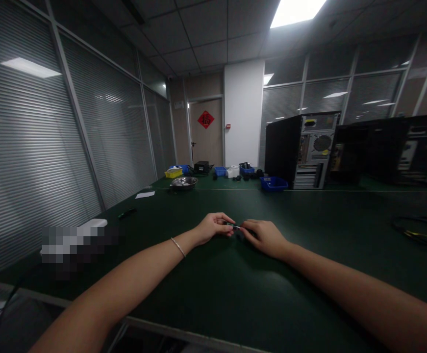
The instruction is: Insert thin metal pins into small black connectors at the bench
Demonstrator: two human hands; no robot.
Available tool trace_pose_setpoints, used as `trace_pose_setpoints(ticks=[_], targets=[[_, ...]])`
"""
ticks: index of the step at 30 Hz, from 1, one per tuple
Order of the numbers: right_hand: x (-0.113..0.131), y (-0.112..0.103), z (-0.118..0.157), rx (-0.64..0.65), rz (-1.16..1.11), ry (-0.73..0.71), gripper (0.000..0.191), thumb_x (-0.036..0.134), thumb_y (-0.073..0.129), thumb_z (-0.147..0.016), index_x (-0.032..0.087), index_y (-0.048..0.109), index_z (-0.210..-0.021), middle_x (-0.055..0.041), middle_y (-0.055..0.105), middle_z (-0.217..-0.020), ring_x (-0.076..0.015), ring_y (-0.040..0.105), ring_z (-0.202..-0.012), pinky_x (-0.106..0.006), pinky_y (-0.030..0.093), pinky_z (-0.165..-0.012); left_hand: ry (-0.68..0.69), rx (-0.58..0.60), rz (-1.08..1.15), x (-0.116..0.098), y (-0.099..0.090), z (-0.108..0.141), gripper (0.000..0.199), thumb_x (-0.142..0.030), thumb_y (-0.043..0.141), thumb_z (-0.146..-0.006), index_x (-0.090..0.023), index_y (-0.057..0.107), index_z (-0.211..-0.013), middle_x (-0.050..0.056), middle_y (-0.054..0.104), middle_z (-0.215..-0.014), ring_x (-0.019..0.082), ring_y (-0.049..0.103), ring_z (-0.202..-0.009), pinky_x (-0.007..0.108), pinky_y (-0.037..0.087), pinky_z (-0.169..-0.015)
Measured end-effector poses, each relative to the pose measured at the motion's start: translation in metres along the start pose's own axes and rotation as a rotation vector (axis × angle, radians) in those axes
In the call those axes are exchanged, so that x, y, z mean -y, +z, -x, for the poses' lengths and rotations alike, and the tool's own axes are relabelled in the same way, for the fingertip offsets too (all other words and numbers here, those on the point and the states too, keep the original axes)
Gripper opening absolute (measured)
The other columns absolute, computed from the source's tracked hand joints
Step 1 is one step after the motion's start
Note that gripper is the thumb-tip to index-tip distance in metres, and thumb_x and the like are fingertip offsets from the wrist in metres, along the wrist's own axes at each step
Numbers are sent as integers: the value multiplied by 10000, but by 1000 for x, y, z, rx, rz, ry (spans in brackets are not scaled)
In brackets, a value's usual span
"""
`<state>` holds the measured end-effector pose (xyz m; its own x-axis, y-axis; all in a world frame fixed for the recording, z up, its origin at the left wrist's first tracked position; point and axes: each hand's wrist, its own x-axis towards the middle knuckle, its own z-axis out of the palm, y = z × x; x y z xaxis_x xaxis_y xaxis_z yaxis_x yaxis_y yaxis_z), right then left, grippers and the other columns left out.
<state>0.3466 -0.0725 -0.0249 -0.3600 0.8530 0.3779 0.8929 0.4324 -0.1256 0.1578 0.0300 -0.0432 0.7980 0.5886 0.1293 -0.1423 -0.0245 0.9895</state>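
My left hand [213, 228], with a thin bracelet on its wrist, pinches a small green and dark piece [230, 224] between thumb and fingers. Facing it from the other side, my right hand [264, 236] is closed, its fingertips on a thin silvery piece [238, 227] that reaches toward the green one. Whether the two pieces are joined is too small to tell. Both hands are close to the dark green tabletop [213, 284], near its middle. A dark shape under my right palm is mostly hidden.
Left on the table lie a green and black strip [127, 213], a white paper [145, 194] and a partly blurred white object [93, 226]. Farther back are a metal bowl [184, 183], a blue tray [274, 184] and a computer tower [297, 152]. A black cable [419, 234] lies right.
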Motion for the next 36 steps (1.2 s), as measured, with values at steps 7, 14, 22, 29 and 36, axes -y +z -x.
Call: trace_pose_setpoints(ticks=[7,14,22,29,36], targets=[[1,2,-1,5,41,51,308,357,331,-900,219,604,-935,-36,628,-830,-145,573,-732,-229,364,-637,29,-23,-32,4,0,-2,406,-267,749,-594,-85,593,-921,71,635,-763,149,618,-708,329,489,-712],[0,2,0,-3,-12,18,303,352,328,-902,228,599,-955,-25,630,-838,-141,574,-733,-224,377,-648,15,5,-23,0,1,0,390,-256,746,-598,-88,595,-916,69,636,-762,147,615,-712,330,480,-723],[1,0,0,11,-59,11,299,353,337,-900,228,599,-971,-30,636,-864,-147,574,-751,-236,394,-686,1,-6,-20,-2,1,2,399,-245,756,-583,-85,599,-912,63,634,-746,144,611,-707,327,475,-721],[2,-1,0,15,-72,22,307,355,338,-898,224,604,-976,-40,639,-868,-157,578,-768,-246,400,-697,-16,23,-8,-6,1,3,394,-233,757,-582,-88,599,-912,64,633,-749,143,610,-703,323,470,-717],[1,-1,1,6,-60,-9,304,353,336,-901,224,606,-959,-28,634,-837,-144,577,-740,-231,393,-671,-16,16,2,-5,2,2,407,-238,769,-561,-83,602,-899,56,628,-729,141,610,-689,325,468,-716]])
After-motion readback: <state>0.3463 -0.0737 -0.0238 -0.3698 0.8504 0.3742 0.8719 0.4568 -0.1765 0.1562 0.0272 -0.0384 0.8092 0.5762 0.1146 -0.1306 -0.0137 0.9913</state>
